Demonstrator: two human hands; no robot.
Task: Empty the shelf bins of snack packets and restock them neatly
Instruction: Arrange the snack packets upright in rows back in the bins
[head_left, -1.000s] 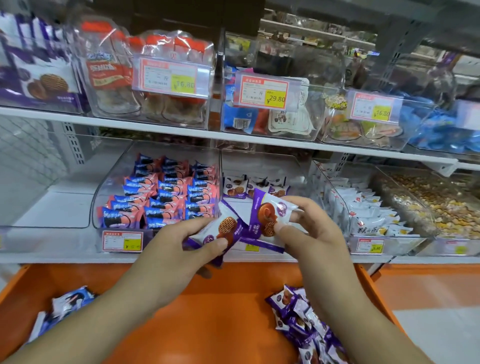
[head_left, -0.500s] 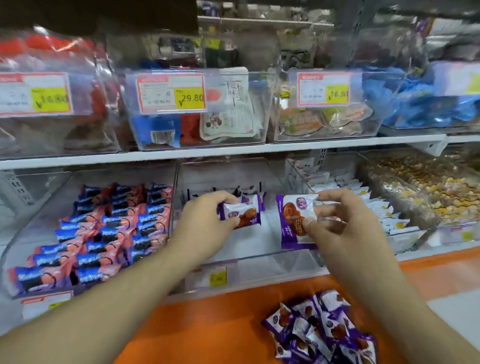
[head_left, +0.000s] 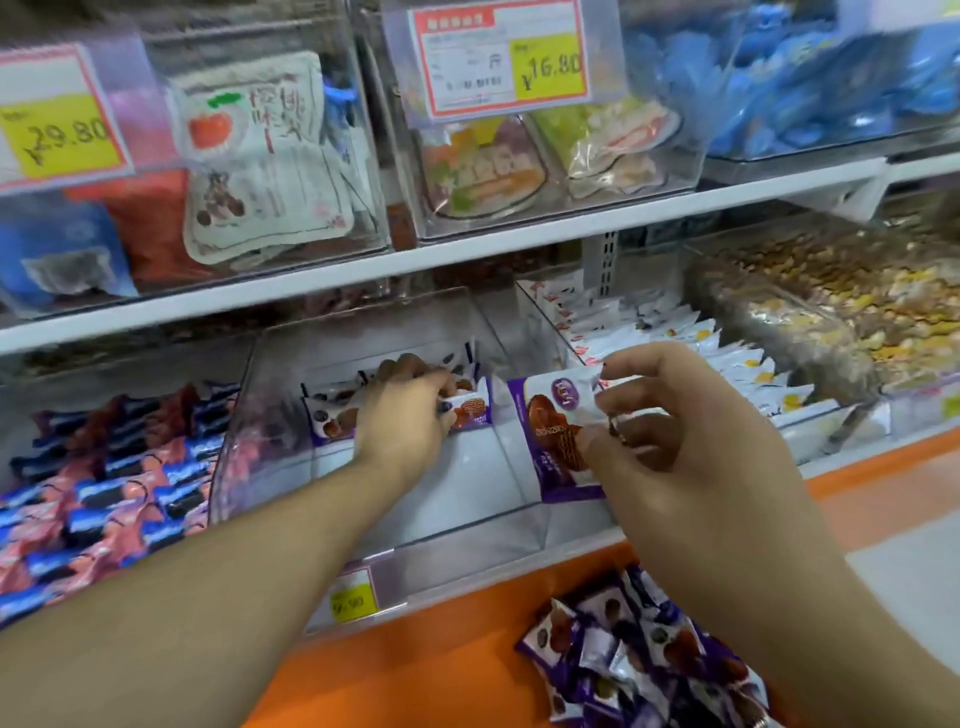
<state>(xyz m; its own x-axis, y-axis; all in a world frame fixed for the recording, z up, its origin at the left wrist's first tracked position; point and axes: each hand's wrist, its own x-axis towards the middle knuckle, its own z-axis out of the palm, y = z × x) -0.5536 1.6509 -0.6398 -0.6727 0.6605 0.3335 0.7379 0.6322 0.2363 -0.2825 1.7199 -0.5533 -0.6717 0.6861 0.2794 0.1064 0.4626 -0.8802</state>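
Restocking step, head view. We are refilling the clear middle bin (head_left: 498, 364) on the lower shelf (head_left: 857, 457) with purple waffle-biscuit packets. Our left hand (head_left: 410, 415) is reaching deep into the bin, fingers curled down over a small packet (head_left: 470, 413) that it is setting against the row of packets (head_left: 332, 410) standing along the far wall; the grip looks like a light pinch, though the fingertips are partly hidden. Our right hand (head_left: 691, 441) is waiting at the bin's right wall, thumb and forefinger pinching the upper edge of a second packet (head_left: 553, 436), which is hanging upright and tilted slightly, clear of the bin floor. The other fingers are loosely spread.

Most of the bin floor nearer us is lying bare, so we are judging the refill to be at an early stage. The supply is lying below: a loose pile of purple packets (head_left: 644, 660) on the orange counter (head_left: 415, 644), near and to the right. The bin to the left, holding blue and pink packets (head_left: 114, 483), is looking full already, as is the bin of white packets (head_left: 701, 358) to the right.

The next move, as we are reading it, calls for releasing the left packet upright in line with its neighbours, then bringing the right-hand packet in beside it facing the same way, without toppling the far row.
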